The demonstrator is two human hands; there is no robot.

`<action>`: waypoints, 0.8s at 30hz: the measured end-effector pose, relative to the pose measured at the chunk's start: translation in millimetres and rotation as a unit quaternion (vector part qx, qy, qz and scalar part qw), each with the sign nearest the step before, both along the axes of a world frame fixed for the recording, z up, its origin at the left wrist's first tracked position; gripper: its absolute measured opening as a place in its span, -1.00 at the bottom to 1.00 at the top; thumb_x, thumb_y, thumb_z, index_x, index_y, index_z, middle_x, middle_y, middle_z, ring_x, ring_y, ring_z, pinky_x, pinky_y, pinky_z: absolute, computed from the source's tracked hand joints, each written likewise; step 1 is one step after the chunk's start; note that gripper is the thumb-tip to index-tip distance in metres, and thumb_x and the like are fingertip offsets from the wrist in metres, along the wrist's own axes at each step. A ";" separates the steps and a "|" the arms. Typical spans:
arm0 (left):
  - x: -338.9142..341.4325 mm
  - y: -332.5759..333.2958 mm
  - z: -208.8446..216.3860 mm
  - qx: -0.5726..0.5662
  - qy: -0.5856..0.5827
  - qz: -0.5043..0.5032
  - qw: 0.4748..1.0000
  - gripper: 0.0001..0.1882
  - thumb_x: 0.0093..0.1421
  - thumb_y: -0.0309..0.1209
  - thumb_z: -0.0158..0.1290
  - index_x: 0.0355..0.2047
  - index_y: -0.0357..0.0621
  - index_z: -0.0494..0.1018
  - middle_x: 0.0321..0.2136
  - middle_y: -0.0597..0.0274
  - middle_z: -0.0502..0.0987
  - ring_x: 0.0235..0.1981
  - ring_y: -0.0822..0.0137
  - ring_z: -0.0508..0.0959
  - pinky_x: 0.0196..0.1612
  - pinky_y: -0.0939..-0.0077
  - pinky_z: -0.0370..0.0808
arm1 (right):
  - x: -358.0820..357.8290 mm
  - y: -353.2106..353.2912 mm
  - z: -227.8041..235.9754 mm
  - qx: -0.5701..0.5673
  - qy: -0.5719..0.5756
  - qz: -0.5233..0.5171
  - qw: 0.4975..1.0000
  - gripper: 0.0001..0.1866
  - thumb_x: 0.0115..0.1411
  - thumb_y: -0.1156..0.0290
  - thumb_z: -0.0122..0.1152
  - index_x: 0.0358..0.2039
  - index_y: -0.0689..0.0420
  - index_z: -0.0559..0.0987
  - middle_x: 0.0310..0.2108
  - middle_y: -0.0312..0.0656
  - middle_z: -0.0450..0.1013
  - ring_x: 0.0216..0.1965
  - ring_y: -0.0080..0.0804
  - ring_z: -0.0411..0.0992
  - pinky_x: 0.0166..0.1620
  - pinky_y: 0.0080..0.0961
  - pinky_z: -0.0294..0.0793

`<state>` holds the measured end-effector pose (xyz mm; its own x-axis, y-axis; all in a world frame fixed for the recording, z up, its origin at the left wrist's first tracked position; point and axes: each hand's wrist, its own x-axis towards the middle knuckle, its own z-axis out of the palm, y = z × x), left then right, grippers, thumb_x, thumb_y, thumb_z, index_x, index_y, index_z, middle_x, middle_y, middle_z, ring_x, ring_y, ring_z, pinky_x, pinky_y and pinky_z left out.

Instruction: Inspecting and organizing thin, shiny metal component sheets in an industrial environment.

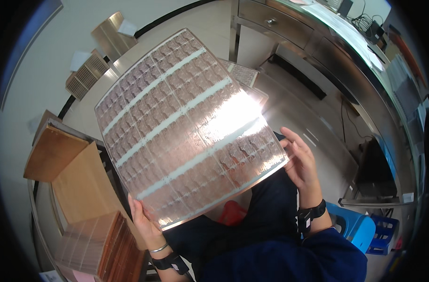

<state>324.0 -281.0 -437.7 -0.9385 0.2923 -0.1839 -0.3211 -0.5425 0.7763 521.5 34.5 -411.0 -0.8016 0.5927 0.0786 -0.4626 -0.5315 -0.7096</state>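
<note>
We see a bright scene bent by a fisheye lens, its rim fading to black, with white glare washing out part of the coppery panel (177,136) and dimmer light beneath the desk (289,33).

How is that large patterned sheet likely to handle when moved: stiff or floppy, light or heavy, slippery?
The patterned sheet is probably fairly stiff: it shows no obvious sag though the left hand and right hand hold it only near its closest corners. Its thin edge suggests it's light for its size. The strong glare hints at a smooth, possibly slippery face.
</note>
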 end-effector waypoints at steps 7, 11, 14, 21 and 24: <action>-3.3 -3.8 3.7 -0.019 0.008 -0.024 0.999 -0.58 0.29 -0.35 -0.20 0.14 -0.17 0.15 0.04 0.21 0.32 0.03 0.35 0.34 0.09 0.45 0.25 | -2.4 -4.5 2.0 0.001 -0.027 -0.009 1.000 -0.58 0.27 0.45 -0.17 0.11 0.36 0.18 -0.17 0.03 0.39 -0.25 -0.41 0.46 -0.21 -0.58 0.52; -4.6 -2.1 7.2 -0.009 -0.006 -0.020 1.000 -0.58 0.28 -0.36 -0.19 0.13 -0.17 0.16 0.03 0.20 0.33 0.00 0.34 0.36 0.06 0.45 0.28 | -3.6 -4.9 3.8 0.019 -0.037 -0.007 0.999 -0.58 0.27 0.44 -0.16 0.11 0.34 0.19 -0.18 0.02 0.40 -0.27 -0.47 0.46 -0.23 -0.63 0.52; -5.3 -3.1 6.1 -0.008 -0.006 -0.019 1.000 -0.58 0.28 -0.36 -0.19 0.14 -0.17 0.16 0.04 0.20 0.33 0.01 0.33 0.35 0.07 0.45 0.27 | -5.0 -5.6 4.2 0.023 -0.035 -0.006 0.999 -0.58 0.28 0.44 -0.16 0.12 0.33 0.19 -0.18 0.02 0.41 -0.27 -0.47 0.46 -0.24 -0.64 0.52; -16.7 -19.4 4.8 -0.033 -0.009 -0.031 0.999 -0.57 0.28 -0.37 -0.19 0.15 -0.18 0.14 0.05 0.19 0.32 0.01 0.33 0.36 0.07 0.44 0.28 | -5.3 -5.2 -3.1 -0.040 -0.060 0.105 0.992 -0.55 0.27 0.35 -0.11 0.11 0.32 0.22 -0.11 -0.02 0.40 -0.20 -0.48 0.45 -0.16 -0.61 0.47; -16.3 -22.4 5.5 -0.043 -0.005 -0.072 0.996 -0.57 0.28 -0.39 -0.19 0.14 -0.20 0.14 0.02 0.17 0.35 -0.01 0.31 0.38 0.06 0.43 0.29 | 2.8 -0.3 -15.8 0.119 -0.198 0.162 0.960 -0.53 0.22 0.23 0.02 0.04 0.30 0.33 -0.11 -0.16 0.40 -0.10 -0.49 0.37 -0.03 -0.51 0.35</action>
